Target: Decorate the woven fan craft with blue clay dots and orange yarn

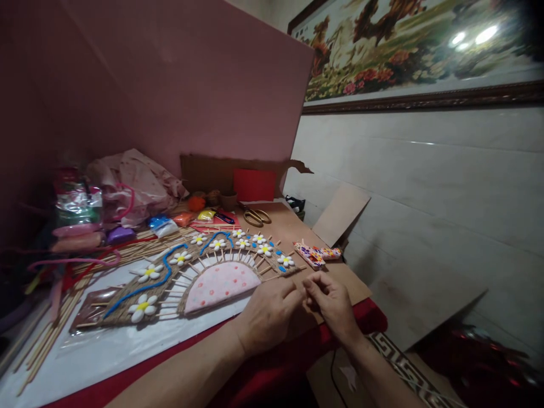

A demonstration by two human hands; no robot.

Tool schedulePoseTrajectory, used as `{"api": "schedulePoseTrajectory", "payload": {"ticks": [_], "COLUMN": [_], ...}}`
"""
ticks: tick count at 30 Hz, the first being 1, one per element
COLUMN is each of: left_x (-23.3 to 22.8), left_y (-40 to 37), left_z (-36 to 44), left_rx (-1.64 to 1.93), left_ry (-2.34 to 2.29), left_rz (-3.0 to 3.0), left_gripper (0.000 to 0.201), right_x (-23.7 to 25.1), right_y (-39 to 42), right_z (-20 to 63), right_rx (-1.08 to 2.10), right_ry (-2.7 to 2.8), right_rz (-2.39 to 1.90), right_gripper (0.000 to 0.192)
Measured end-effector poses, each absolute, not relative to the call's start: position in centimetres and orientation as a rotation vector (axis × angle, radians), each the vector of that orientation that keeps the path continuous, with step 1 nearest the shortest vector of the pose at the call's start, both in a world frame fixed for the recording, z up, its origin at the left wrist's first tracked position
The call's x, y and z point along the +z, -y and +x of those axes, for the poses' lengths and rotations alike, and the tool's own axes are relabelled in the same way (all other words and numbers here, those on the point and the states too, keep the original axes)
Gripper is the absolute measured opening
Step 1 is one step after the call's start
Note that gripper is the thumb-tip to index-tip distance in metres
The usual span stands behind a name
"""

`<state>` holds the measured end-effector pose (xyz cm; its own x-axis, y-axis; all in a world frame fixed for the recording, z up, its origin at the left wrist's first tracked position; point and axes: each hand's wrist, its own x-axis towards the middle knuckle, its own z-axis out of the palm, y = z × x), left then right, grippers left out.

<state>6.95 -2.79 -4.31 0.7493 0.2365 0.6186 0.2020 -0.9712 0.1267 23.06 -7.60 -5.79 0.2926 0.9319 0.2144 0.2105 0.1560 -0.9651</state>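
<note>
My left hand and my right hand meet above the front right of the table, fingers bent and pinched close together. Whatever lies between the fingertips is too small or hidden to make out. Just left of them rests a fan-shaped craft piece of thin sticks wound with brown twine. White flowers with yellow centres, a blue wavy strand and small blue dots decorate its band. At its inner curve sits a pink dotted half-circle. Behind my right hand lies a flower-patterned glue gun.
Gold-handled scissors lie on the brown board near a red card. Bagged coloured clay, loose thin sticks and a pink cloth bundle crowd the left. A tiled wall stands at right.
</note>
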Motion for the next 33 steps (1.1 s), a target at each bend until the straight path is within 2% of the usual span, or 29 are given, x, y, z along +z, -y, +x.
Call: {"api": "schedulePoseTrajectory", "payload": {"ticks": [7, 16, 19, 33], "left_x": [-4.2, -4.3, -4.4, -4.0], "left_y": [2.8, 2.6, 2.7, 2.4], "left_z": [6.8, 6.7, 6.5, 6.6], "left_rx": [0.972, 1.071, 1.084, 0.99], "left_ry": [-0.403, -0.539, -0.529, -0.602], "left_rz": [2.846, 2.749, 2.612, 2.181], "left_gripper": [0.015, 0.022, 0.019, 0.011], "right_x": [-5.6, -4.5, -4.9, -4.7], "right_y": [7.9, 8.0, 7.7, 8.3], "right_z": [22.8, 22.7, 22.7, 22.3], "right_rx": [0.604, 0.948, 1.012, 0.929], "right_ry": [1.423, 1.414, 1.37, 1.341], "right_rz": [-1.391, -1.144, -1.123, -1.223], "right_gripper": [0.037, 0.018, 0.017, 0.015]}}
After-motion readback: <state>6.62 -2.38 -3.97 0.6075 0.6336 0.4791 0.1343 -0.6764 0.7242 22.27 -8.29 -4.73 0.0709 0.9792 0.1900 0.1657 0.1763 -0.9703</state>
